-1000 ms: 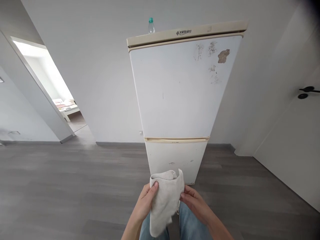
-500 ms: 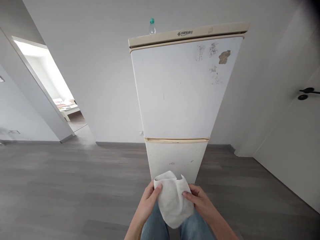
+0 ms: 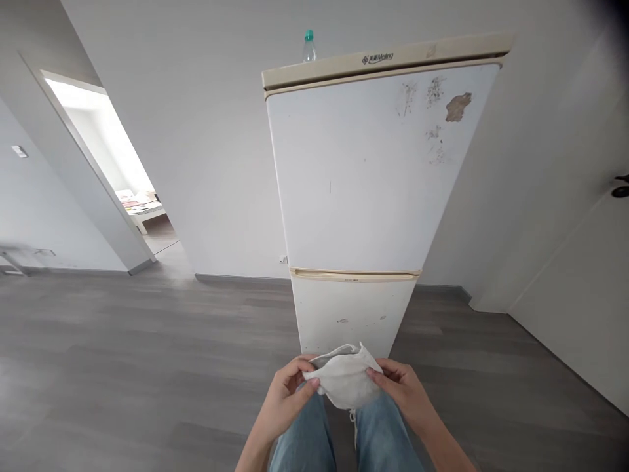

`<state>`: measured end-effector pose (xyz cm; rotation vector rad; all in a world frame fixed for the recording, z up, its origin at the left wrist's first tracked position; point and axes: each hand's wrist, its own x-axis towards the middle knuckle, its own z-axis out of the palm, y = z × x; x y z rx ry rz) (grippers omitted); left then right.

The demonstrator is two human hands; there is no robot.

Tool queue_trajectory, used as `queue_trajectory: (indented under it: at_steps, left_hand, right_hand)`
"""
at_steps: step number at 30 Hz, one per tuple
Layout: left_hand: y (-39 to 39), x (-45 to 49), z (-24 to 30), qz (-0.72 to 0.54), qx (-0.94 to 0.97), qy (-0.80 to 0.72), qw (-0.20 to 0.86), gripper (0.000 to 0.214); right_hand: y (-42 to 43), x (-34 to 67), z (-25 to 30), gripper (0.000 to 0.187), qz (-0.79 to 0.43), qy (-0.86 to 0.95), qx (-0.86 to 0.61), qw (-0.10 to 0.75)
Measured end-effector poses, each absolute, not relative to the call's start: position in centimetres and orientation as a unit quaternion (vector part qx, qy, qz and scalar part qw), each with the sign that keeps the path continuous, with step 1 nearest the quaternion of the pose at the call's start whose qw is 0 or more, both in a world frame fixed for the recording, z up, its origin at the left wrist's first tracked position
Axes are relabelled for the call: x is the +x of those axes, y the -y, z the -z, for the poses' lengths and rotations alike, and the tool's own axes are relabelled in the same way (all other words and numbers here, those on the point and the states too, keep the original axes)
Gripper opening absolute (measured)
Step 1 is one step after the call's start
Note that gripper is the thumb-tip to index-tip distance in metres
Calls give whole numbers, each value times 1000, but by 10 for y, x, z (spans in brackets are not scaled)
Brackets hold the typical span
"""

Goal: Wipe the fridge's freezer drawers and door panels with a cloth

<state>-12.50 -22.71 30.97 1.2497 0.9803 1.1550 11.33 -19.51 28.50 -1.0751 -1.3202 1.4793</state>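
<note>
I hold a pale grey cloth [image 3: 344, 381] bunched between both hands, low in the head view above my jeans. My left hand [image 3: 284, 400] pinches its left edge with thumb and fingers closed. My right hand [image 3: 403, 392] grips the right edge, fingers closed too. Right in front stands a white two-door fridge [image 3: 363, 196] with a yellowed top trim. Brown stains and a peeled patch [image 3: 456, 107] mark its upper door at the right.
A clear bottle with a green cap [image 3: 308, 46] stands on the fridge top. An open doorway [image 3: 115, 170] at the left leads to a bright room. A white door with a dark handle [image 3: 620, 189] is at the right. Grey wood floor [image 3: 122, 367] all around.
The cloth hung long from my hands a second ago; now it is gathered into a small bundle between them. My view has shifted a little left, so the fridge sits further right.
</note>
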Motion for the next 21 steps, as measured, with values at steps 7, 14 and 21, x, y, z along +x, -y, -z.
queue_trajectory:
  at_steps: [7,14,21]
  left_hand:
    - [224,-118,-304,-568,335,-286,695,25]
    - [221,-101,-292,-484,414,-380,670,39]
    - [218,-112,-304,-512,447,-375,630,51]
  right_hand:
    - [195,107,-289,36,-653,453,-407,450]
    - [196,104,-294,38,-684,410,-411,442]
    - [200,108,-299,37,-658,409,-436,457]
